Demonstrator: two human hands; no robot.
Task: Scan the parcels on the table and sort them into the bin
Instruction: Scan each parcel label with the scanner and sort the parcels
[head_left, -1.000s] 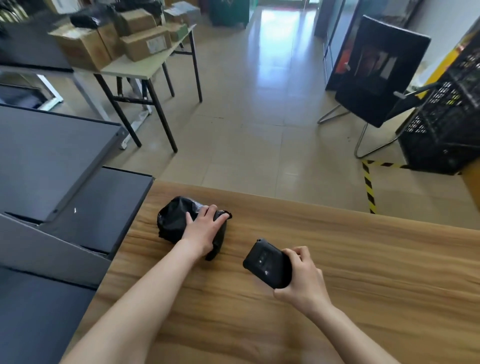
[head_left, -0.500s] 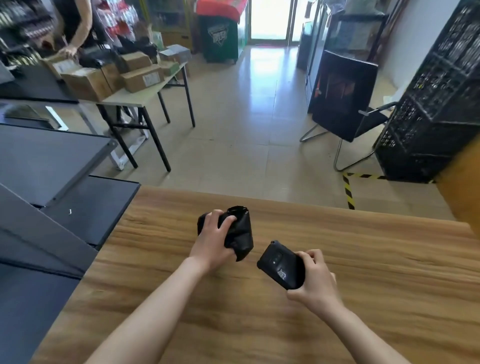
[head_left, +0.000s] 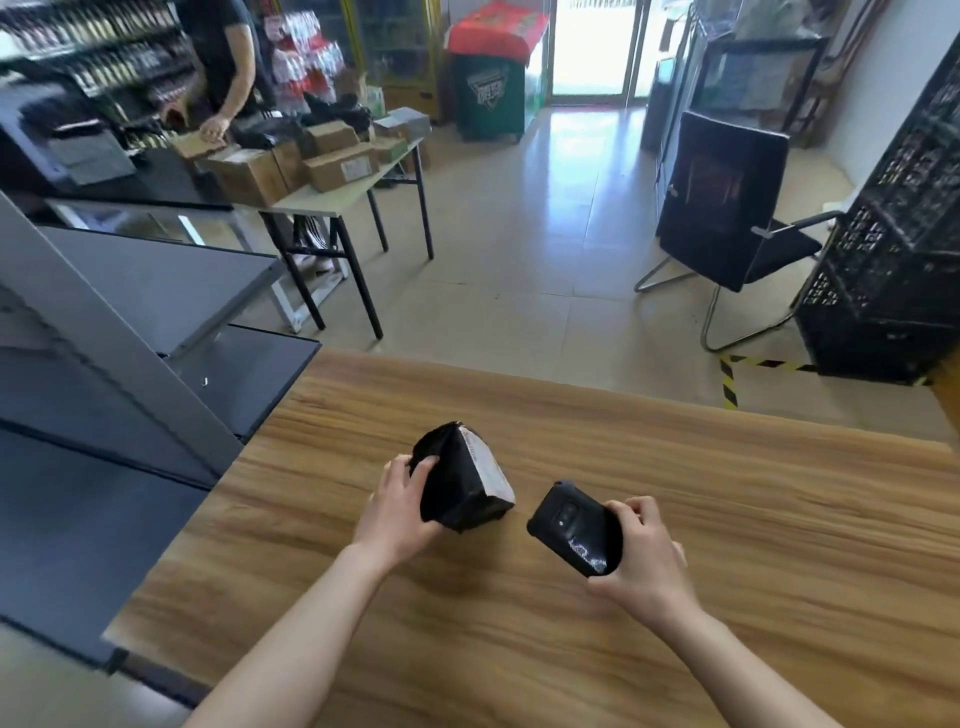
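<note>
My left hand (head_left: 397, 512) grips a small black plastic-wrapped parcel (head_left: 457, 486) and holds it tilted above the wooden table (head_left: 727, 545). A white label shows along the parcel's right face. My right hand (head_left: 644, 558) holds a black handheld scanner (head_left: 574, 527), its top end pointed up and left toward the parcel, a short gap from it. A stack of black plastic crates (head_left: 893, 249) stands on the floor at the far right.
Grey metal shelving (head_left: 119, 374) runs along the table's left side. Across the tiled floor a folding table (head_left: 332, 197) carries cardboard boxes, with a person working behind it. A black chair (head_left: 727, 208) stands by the crates, near yellow-black floor tape (head_left: 727, 382).
My left hand lifted the parcel off the table, brought it right and turned it so the label faces the scanner. My right hand kept hold of the scanner, staying close to the parcel.
</note>
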